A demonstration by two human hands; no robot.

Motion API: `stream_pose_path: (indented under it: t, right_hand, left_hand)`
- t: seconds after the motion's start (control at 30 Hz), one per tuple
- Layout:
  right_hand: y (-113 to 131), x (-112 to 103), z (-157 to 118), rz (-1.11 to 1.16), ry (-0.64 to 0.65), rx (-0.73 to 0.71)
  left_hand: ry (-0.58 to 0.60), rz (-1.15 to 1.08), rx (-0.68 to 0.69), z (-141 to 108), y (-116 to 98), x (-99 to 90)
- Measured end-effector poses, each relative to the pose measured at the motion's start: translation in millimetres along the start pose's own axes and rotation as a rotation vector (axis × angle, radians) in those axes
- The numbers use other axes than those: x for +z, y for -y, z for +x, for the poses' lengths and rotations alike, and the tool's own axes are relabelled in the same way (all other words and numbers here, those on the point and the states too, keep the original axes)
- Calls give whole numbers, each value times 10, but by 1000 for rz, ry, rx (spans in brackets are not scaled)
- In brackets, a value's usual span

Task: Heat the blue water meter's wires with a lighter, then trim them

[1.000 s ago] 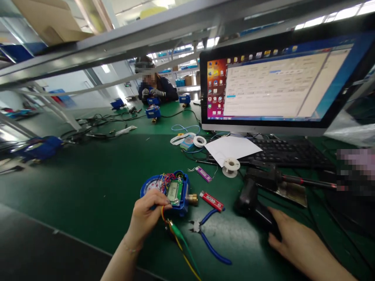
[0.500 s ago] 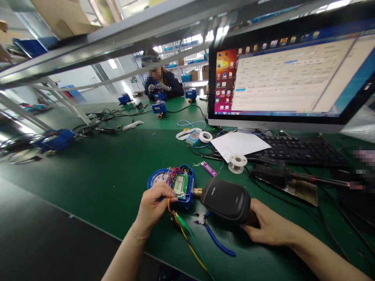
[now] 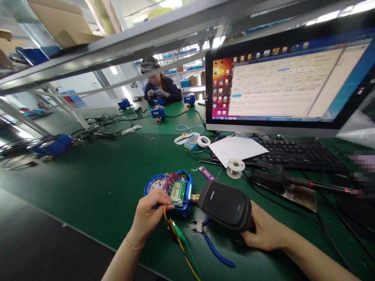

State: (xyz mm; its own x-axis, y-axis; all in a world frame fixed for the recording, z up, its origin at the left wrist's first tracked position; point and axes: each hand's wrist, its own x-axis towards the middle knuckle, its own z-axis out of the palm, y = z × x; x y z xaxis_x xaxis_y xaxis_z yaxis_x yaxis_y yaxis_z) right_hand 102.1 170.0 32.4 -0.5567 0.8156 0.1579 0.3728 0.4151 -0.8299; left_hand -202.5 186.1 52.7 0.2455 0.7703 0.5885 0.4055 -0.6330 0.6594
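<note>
The left hand [image 3: 149, 212] pinches the blue meter [image 3: 171, 191] to keep it steady on the counter [image 3: 96, 187], while the right hand [image 3: 263, 230] wraps around the black scanner [image 3: 225, 205], aiming at it.

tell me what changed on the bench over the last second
The right hand took hold of the black handheld scanner, lifted it off the mat and brought it left, its head now close beside the blue meter. It covers the red tag that lay there. The left hand kept its grip on the meter's near edge; the blue pliers, solder spool and monitor stayed put.
</note>
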Motion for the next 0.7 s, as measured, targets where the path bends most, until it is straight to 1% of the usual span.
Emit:
stream_pose_path:
  t: [0.2, 0.4, 0.7]
  right_hand:
    - [8, -6, -17, -2, 31, -31]
    - [-32, 9, -21, 5, 22, -55]
    - [-77, 37, -11, 54, 68, -47]
  left_hand:
    - [14, -4, 5, -13, 19, -20]
    - [9, -4, 15, -15, 44, -9]
    - [11, 18, 11, -21, 34, -23]
